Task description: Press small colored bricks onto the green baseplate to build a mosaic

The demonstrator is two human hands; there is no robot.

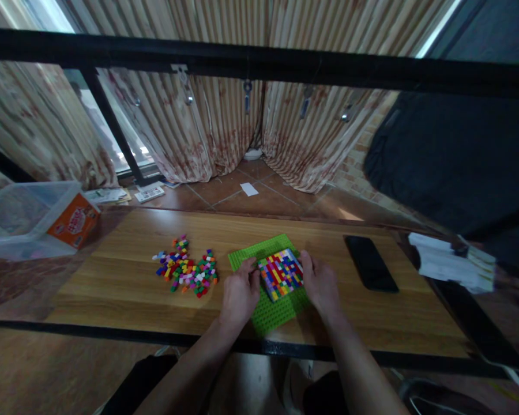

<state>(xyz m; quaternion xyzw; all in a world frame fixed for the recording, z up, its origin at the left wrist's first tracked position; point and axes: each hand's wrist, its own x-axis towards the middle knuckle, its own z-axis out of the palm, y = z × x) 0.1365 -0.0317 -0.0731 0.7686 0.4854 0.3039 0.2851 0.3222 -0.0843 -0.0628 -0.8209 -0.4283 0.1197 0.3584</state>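
Observation:
A green studded baseplate [273, 314] lies at a slant on the wooden table, with a square block of multicoloured toy bricks [280, 273] over its middle. My left hand [241, 291] is closed at the block's left edge, thumb and fingers bent together. On the opposite side, my right hand [319, 282] grips the right edge with its fingers curled. The fingertips of both hands are partly hidden. Left of the baseplate, a loose pile of small coloured bricks [185, 268] is spread on the wood.
A black phone [371, 263] lies on the table [112, 288] to the right. Beyond the left end stands a clear plastic bin [30, 219] with an orange label. A dark metal bar [259, 60] with hanging hooks crosses above. White papers [447, 262] sit past the right end.

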